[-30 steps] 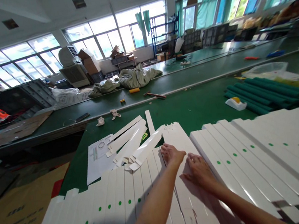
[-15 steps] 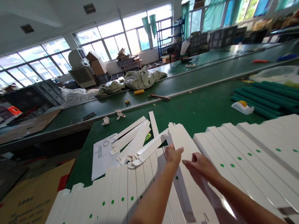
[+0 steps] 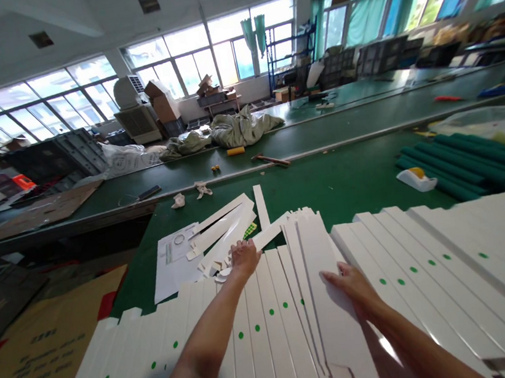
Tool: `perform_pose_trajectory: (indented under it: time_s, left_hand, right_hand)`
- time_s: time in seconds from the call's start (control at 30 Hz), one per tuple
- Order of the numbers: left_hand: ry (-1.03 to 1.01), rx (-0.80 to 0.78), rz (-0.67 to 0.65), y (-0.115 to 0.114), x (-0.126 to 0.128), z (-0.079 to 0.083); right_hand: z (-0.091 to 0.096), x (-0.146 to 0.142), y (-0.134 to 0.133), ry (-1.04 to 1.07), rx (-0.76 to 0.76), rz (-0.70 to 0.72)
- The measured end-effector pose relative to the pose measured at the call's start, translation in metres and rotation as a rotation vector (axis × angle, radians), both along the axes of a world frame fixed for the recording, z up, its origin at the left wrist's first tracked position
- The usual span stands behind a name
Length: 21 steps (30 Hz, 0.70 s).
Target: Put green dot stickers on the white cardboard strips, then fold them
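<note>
Long white cardboard strips with green dots point(image 3: 272, 335) lie side by side across the green table point(image 3: 340, 183). My left hand point(image 3: 244, 257) reaches forward with fingers curled on the near end of a loose white strip point(image 3: 233, 232) in a small heap. My right hand point(image 3: 351, 284) lies flat, fingers spread, against the side of a stacked pile of plain white strips point(image 3: 323, 285) in the middle.
A printed sheet point(image 3: 174, 267) lies left of the heap. Green foam tubes point(image 3: 463, 164) and a white tape dispenser point(image 3: 416, 178) sit at the right. Behind run a conveyor with a hammer point(image 3: 271, 160), sacks point(image 3: 239, 128), and cardboard point(image 3: 27, 355) on the floor at left.
My left hand left the stacked pile and moved left and forward to the loose heap. My right hand shifted slightly back along the pile and flattened.
</note>
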State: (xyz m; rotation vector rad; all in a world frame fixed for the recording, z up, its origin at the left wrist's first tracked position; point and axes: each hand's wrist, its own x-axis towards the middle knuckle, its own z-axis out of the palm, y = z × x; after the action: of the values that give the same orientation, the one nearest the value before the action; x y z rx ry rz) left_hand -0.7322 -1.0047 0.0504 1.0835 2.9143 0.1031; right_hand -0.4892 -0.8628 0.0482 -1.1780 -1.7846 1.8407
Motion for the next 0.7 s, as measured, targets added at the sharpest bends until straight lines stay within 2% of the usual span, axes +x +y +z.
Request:
perform_pose_trajectory:
  time_s: [0.1, 0.23, 0.37, 0.5, 0.63, 0.7]
  left_hand:
    - [0.089, 0.005, 0.005, -0.013, -0.016, 0.004]
    - [0.17, 0.008, 0.106, -0.024, -0.043, 0.006]
    - [0.152, -0.096, 0.287, -0.012, -0.057, -0.01]
    - [0.105, -0.098, 0.341, -0.004, -0.074, -0.021]
    - [0.105, -0.065, 0.412, -0.004, -0.104, -0.003]
    - [0.055, 0.046, 0.383, 0.003, -0.105, 0.009]
  right_hand:
    - [-0.005, 0.0, 0.001, -0.012, -0.019, -0.008]
    - [-0.006, 0.001, 0.002, -0.023, -0.037, 0.004]
    - [-0.002, 0.001, 0.001, -0.049, -0.052, 0.029]
    - [-0.002, 0.002, 0.002, -0.049, -0.015, 0.035]
    - [-0.004, 0.002, 0.002, -0.071, -0.007, 0.012]
    - [-0.001, 0.001, 0.001, -0.034, -0.06, -0.014]
